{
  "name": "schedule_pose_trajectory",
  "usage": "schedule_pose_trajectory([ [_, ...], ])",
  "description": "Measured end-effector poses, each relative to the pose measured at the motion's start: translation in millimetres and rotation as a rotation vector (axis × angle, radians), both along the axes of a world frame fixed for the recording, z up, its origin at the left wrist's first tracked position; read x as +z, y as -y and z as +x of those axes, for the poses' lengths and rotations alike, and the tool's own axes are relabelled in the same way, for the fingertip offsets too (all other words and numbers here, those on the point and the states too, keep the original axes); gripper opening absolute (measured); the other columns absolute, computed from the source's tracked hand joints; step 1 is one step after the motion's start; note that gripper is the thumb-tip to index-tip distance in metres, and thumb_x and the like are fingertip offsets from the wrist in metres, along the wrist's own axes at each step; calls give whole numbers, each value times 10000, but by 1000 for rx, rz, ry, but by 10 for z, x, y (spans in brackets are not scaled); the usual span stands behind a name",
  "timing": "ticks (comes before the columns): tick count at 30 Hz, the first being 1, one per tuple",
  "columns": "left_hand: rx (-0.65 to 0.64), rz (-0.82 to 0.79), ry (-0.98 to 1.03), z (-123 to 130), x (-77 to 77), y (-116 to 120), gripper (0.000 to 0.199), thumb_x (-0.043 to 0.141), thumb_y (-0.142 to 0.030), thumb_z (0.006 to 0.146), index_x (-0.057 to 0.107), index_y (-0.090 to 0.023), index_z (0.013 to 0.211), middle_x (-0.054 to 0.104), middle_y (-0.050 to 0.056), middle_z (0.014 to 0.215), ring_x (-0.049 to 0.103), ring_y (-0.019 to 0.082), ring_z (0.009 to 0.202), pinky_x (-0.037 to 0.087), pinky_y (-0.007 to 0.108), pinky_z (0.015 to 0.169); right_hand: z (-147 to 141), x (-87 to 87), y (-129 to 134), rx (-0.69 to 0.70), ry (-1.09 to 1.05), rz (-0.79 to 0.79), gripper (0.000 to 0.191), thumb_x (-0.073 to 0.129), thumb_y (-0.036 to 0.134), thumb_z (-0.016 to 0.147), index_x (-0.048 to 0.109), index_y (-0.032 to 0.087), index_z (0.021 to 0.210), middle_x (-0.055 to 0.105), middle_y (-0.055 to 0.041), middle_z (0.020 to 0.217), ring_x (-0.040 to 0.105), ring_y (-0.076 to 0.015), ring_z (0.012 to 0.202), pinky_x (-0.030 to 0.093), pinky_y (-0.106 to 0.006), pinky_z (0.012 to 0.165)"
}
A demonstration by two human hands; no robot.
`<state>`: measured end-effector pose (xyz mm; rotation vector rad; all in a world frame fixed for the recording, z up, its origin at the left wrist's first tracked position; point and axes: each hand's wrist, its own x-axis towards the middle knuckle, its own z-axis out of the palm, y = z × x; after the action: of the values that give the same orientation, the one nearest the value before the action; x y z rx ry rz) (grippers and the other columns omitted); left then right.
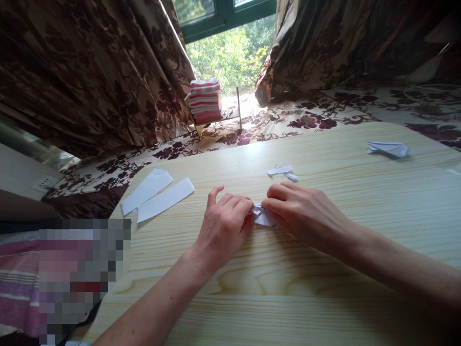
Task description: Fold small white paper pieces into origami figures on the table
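Note:
A small folded white paper (265,217) lies near the middle of the wooden table, between my two hands. My left hand (227,223) grips its left side, fingers bent together, with one finger lifted away. On the right side, my right hand (300,209) pinches the same paper with thumb and fingers. Parts of the paper are hidden under the fingertips. Just beyond my right hand lies a small piece made of crossed white paper strips (283,171).
Two white paper strips (165,199) lie at the table's left. A folded paper piece (389,149) rests at the far right. Beyond the table (230,307), a stack of red and white cloths (206,101) sits on a small rack before the window. Flowered curtains hang either side.

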<state>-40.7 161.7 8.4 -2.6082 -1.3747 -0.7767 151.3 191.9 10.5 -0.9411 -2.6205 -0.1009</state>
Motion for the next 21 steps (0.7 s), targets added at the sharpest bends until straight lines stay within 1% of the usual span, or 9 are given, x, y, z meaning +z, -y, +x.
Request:
schedule_pose_trajectory([
  [3, 13, -6, -32, -24, -6, 5, 130, 517, -162, 881, 627, -186, 817, 718, 9, 861, 624, 158, 794, 299, 468, 1024, 4, -23, -7, 7, -39, 3, 172, 529, 109, 872, 648, 164, 761, 602, -60, 824, 502, -174, 740, 318, -264, 553],
  [8, 14, 7, -59, -48, -17, 7, 158, 511, -183, 893, 664, -198, 858, 711, 9, 853, 616, 161, 802, 293, 475, 1028, -1, -39, -18, 62, -71, -10, 193, 485, 105, 893, 669, 162, 880, 616, -87, 903, 514, -185, 796, 357, -260, 579],
  [13, 0, 4, -56, -51, 25, 39, 139, 533, -162, 872, 668, -183, 845, 712, 8, 833, 614, 166, 787, 284, 488, 1033, 2, -35, -15, 73, -60, -34, 208, 487, 110, 894, 684, 176, 896, 616, -81, 895, 512, -182, 782, 353, -259, 571],
  [18, -2, 16, -41, -33, 37, 60, 197, 509, -151, 884, 655, -192, 1009, 716, 11, 825, 616, 166, 796, 279, 485, 1039, -1, -43, -15, 81, -60, -29, 216, 479, 129, 905, 689, 179, 897, 615, -79, 873, 514, -180, 764, 364, -260, 569],
  [21, 1, 11, -71, -32, 7, 48, 177, 507, -174, 894, 669, -204, 959, 710, 10, 806, 611, 165, 779, 276, 491, 1037, -3, -58, -12, 82, -78, -28, 223, 466, 141, 914, 685, 183, 903, 619, -82, 882, 528, -180, 771, 388, -260, 586],
])
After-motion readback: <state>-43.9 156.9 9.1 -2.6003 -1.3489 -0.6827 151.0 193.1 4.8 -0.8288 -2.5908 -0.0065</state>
